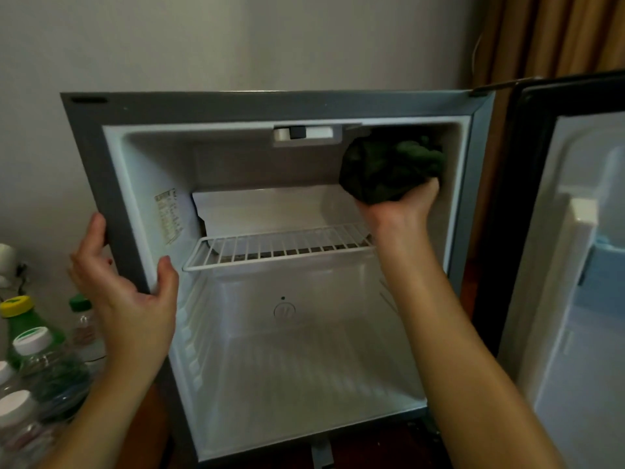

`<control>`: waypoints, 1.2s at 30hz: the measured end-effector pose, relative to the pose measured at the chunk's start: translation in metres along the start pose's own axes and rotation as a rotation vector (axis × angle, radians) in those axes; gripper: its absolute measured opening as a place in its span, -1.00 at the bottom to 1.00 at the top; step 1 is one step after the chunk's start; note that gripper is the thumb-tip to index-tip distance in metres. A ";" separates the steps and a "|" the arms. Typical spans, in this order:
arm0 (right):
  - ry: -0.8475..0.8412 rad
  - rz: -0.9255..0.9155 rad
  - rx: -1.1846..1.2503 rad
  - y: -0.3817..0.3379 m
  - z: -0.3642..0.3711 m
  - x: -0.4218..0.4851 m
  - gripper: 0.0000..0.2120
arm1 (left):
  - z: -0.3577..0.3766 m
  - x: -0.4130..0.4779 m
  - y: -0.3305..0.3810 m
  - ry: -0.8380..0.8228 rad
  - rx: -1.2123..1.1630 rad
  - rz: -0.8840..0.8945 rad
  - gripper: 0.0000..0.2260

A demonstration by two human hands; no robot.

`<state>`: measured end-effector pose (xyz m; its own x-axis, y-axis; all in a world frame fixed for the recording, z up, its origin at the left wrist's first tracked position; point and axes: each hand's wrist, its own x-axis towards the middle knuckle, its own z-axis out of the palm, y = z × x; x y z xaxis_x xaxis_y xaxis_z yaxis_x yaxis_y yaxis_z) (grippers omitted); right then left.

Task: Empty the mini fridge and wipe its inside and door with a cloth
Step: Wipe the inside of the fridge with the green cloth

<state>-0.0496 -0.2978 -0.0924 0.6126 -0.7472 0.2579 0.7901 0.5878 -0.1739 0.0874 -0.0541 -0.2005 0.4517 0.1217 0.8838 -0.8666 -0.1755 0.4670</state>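
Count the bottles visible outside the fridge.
5, clustered at lower left: yellow-capped bottle, green-capped, white-capped, another white-capped, one cut off at the edge. More may be hidden.

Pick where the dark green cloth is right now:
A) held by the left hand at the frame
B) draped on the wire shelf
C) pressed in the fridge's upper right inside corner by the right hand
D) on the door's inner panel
C: the right hand presses the bunched cloth into the upper right inside corner, above the bare wire shelf, while the left hand grips the fridge frame.
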 end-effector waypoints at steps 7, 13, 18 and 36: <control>-0.113 -0.045 -0.121 0.002 -0.027 -0.024 -0.72 | 0.002 -0.002 -0.001 0.035 0.006 0.031 -0.32; 0.010 0.022 -0.171 0.030 -0.008 0.036 -0.69 | 0.003 -0.001 -0.002 0.059 0.069 0.070 -0.29; -0.116 0.161 -0.096 0.020 0.006 0.033 -0.67 | 0.005 -0.004 0.000 0.067 0.171 0.061 -0.34; 0.041 -0.578 -1.054 0.008 -0.006 0.009 -0.68 | 0.001 -0.008 0.013 0.053 0.187 0.017 -0.36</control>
<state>-0.0375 -0.3013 -0.0973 0.1473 -0.8373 0.5266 0.5658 -0.3654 -0.7392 0.0732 -0.0584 -0.2015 0.4213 0.1677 0.8913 -0.8171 -0.3562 0.4532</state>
